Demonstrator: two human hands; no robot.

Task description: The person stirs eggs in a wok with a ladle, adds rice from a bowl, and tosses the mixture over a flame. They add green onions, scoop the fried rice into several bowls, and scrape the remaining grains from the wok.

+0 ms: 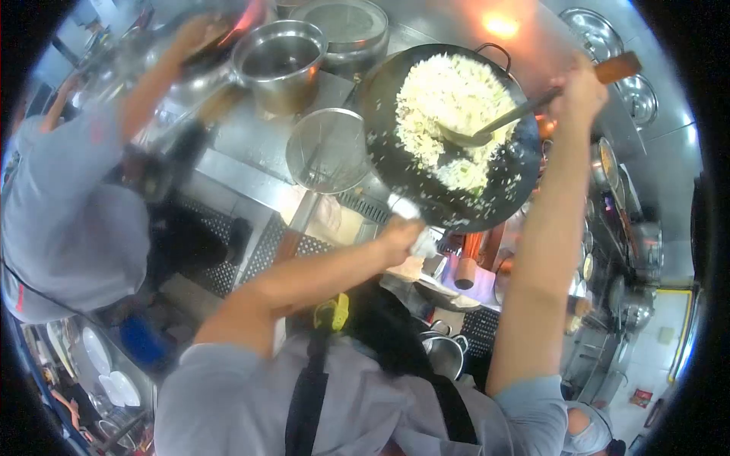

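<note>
Closed over a folded white cloth (424, 245), the left hand (400, 237) grips the wok (498, 207) at its near edge. Beyond that hand lies a loose mound of rice (449, 87). The ladle (520, 111) slants from the rice up and rightward to its wooden end — the right hand (584, 90), nearer to it, wraps its shaft with curled fingers. Left of the wok rests a mesh strainer (327, 150); farther off stands a steel pot (283, 85).

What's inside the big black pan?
White rice with green bits, and the ladle's bowl. The pan's bottom under the heap is covered, so I can't see it.
</note>
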